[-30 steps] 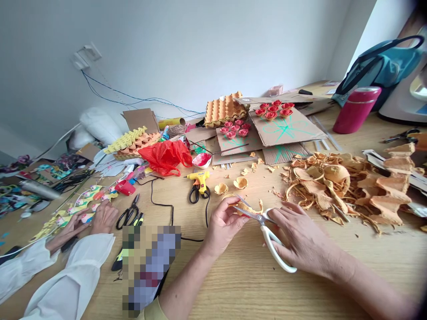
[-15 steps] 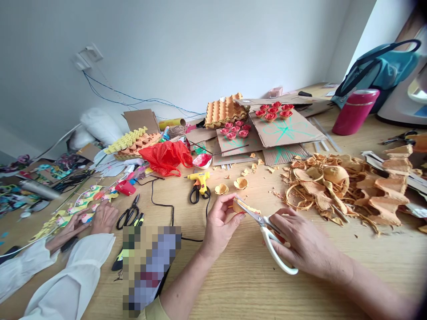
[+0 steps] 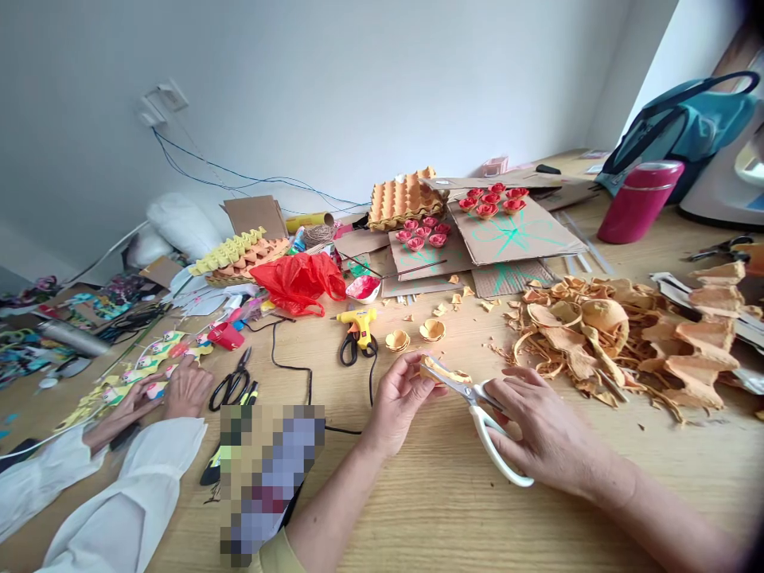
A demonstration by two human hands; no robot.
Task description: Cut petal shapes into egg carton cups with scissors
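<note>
Your left hand (image 3: 399, 406) was clamped on an orange piece of carton (image 3: 458, 375), thumb and fingers pinching its left end, which seemed to leave the rest free for the blades; your right hand (image 3: 540, 422) was closed around the handles of the white scissors (image 3: 471, 392), their blades pointing left and lying along the piece. The piece was between your two hands, apparently raised off the tabletop (image 3: 418, 509) so that you could turn it; two orange cups (image 3: 433, 329) sat just beyond, perhaps set there away from the heap of orange scraps (image 3: 573, 326) at the right; the yellow glue gun (image 3: 358, 320) stood left of the cups, likely for easy reach; red flowers (image 3: 488, 210) rested farther back on cardboard sheets (image 3: 537, 231), which probably spared them knocks; a co-worker's hand (image 3: 188, 390) was well apart, among painted pieces (image 3: 143, 362).
</note>
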